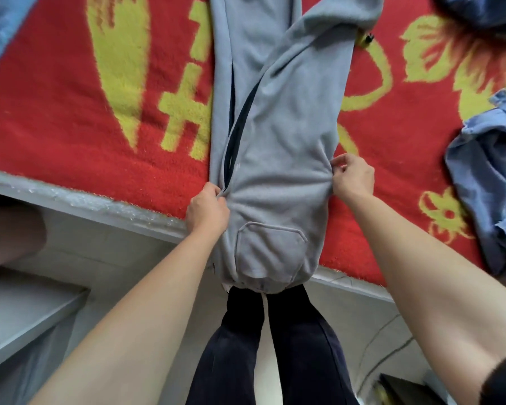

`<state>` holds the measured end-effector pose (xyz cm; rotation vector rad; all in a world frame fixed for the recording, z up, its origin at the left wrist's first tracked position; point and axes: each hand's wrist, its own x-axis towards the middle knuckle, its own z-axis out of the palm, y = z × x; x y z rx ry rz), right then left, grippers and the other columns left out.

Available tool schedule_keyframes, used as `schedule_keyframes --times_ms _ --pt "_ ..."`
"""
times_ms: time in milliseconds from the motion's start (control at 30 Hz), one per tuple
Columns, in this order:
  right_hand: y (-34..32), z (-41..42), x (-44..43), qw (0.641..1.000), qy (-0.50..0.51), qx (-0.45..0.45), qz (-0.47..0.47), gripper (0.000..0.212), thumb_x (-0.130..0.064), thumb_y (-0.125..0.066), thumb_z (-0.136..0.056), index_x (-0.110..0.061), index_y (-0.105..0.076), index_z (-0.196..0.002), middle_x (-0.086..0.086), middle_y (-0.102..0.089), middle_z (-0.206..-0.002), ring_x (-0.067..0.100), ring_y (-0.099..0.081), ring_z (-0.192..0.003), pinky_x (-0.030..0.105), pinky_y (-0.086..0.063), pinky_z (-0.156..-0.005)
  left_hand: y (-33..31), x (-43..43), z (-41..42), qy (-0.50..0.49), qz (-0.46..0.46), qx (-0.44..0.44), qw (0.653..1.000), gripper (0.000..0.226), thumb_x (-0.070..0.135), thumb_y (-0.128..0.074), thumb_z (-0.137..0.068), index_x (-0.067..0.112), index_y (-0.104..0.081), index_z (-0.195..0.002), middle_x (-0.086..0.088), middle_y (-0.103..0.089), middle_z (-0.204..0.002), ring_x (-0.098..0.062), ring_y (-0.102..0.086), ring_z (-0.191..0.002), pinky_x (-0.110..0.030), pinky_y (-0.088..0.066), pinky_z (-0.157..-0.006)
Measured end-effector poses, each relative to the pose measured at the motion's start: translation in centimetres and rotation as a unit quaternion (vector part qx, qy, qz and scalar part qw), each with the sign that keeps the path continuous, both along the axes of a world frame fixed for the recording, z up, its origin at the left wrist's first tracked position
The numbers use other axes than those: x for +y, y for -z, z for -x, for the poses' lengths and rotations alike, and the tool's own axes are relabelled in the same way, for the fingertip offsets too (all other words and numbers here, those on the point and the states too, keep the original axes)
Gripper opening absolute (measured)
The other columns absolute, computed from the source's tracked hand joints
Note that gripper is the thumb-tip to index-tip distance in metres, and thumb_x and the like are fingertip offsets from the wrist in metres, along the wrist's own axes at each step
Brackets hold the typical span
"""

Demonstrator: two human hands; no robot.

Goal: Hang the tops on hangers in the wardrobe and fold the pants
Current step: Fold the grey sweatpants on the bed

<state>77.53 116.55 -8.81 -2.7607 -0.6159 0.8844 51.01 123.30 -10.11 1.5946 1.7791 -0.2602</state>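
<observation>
Nearest, two bare forearms, stretched forward above dark trousers. Gripping with left hand, fingers curled round the left edge of grey fleece sweatpants, just beside the dark side stripe; pinching the right edge with right hand. Spread lengthwise on red and yellow woolly blanket, waistband hanging over the pale bed edge, one leg crossed askew over the other. Likely risks: pulling unevenly and pressing the crooked leg into a slanted fold; dragging the waist off the bed; catching crumpled blue denim garment nearby.
</observation>
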Motion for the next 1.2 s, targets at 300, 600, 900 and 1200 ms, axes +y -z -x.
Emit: schedule_keyframes --times_ms 300,600,900,1200 --pt "-1.0 -5.4 9.2 0.99 0.087 0.072 -0.082 0.035 -0.022 -0.05 -0.092 -0.021 -0.064 -0.124 0.006 -0.064 -0.127 0.027 -0.058 -0.119 0.033 -0.046 -0.099 -1.8 5.5 -5.6 0.033 -0.046 -0.014 0.998 0.041 0.032 -0.053 -0.094 0.015 -0.045 -0.131 -0.011 -0.054 -0.129 -0.033 -0.053 -0.116 -0.042 -0.042 -0.089" --pt "-1.2 -13.4 20.6 0.818 0.356 0.303 -0.334 0.008 -0.024 -0.058 -0.098 -0.018 -0.06 -0.095 -0.004 -0.061 -0.082 0.009 -0.063 -0.072 0.023 -0.053 -0.06 1.3 12.9 -13.0 0.195 -0.025 0.03 0.98 0.065 0.027 -0.051 -0.099 0.02 -0.019 -0.156 -0.007 -0.018 -0.163 -0.019 -0.018 -0.15 -0.035 -0.026 -0.115" --pt "-0.9 -15.5 26.8 0.734 0.463 0.263 -0.423 0.026 -0.016 -0.079 -0.082 -0.009 -0.066 -0.103 0.01 -0.075 -0.098 0.022 -0.074 -0.086 0.03 -0.059 -0.067 0.9 17.2 -12.5 0.193 -0.076 0.027 0.978 0.051 0.073 -0.056 -0.079 0.04 -0.068 -0.116 0.001 -0.07 -0.108 -0.025 -0.066 -0.099 -0.034 -0.051 -0.078" --pt "-3.8 -8.6 39.3 0.869 0.085 0.066 -0.483 0.007 -0.004 -0.055 -0.095 -0.01 -0.056 -0.097 -0.009 -0.054 -0.081 -0.012 -0.046 -0.068 0.013 -0.039 -0.072 1.3 23.1 -11.6 0.001 -0.039 -0.228 0.973 0.009 0.016 -0.073 -0.084 0.009 -0.068 -0.08 -0.009 -0.065 -0.083 -0.025 -0.061 -0.078 -0.034 -0.046 -0.075"
